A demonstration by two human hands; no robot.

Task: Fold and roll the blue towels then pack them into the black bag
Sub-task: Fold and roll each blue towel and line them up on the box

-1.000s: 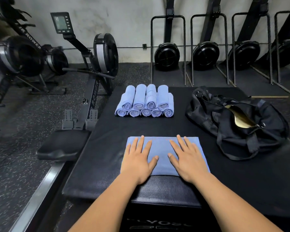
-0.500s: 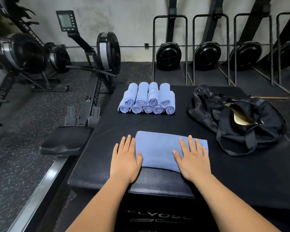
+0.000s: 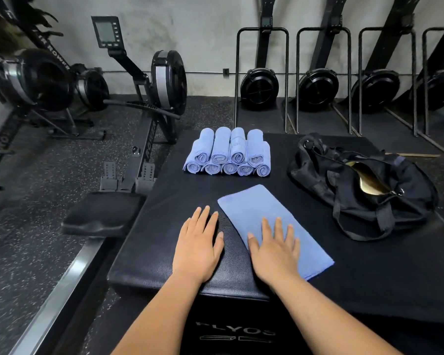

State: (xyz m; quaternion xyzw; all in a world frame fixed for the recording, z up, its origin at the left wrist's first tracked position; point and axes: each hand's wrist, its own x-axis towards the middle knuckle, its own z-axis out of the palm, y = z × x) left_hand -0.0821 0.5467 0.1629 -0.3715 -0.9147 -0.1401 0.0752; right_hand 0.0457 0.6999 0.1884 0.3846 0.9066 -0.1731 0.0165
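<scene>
The step now looks like rolling the folded blue towel [image 3: 256,211] into a tight roll. To do it well, both grips should go to the short end of the towel nearest the person. They should tuck that end over and push the roll forward, a little at a time. The sides should stay even so the roll does not come out crooked. The towel lies slanted on the surface [image 3: 369,278], so it may help to turn it straight first.

The right grip [image 3: 274,252] lies flat on the near half of the towel, with its fingers spread out and pressing down. It pinches nothing. The left grip [image 3: 198,249] lies flat on the bare surface just beside the towel's left edge, fingers straight. I cannot tell if a fingertip touches the cloth. The far half of the towel sticks out past the right grip's fingers.

The rolled towels [image 3: 227,155] sit in a stack farther back. The black bag [image 3: 362,188] lies open to the right, near the towel but apart from it.
</scene>
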